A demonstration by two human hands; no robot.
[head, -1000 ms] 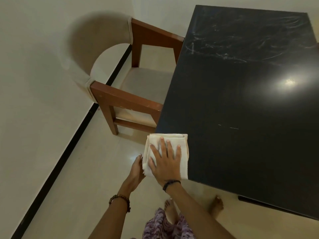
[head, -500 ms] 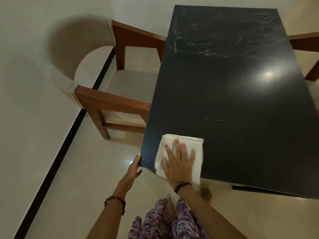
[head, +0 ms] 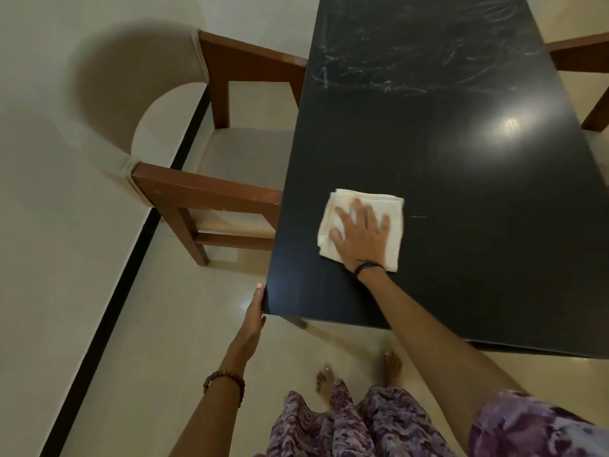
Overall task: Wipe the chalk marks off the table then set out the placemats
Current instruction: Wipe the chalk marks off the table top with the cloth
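Now, cloth [head: 389,209] square-on, table [head: 461,179] lengthwise away.

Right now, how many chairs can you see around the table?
2. One chair stands at the left side of the black table; the other chair shows only partly at the right edge. More may be hidden.

1. A folded cloth [head: 362,225] lies on the desk [head: 461,258], near its left edge and front corner, under the right hand [head: 362,237].
2. Chalk marks [head: 412,61] cover the desk's far end.
3. The left hand [head: 253,319] touches the front-left corner.
4. A chair [head: 211,179] stands left of the desk; another chair [head: 583,64] stands right.
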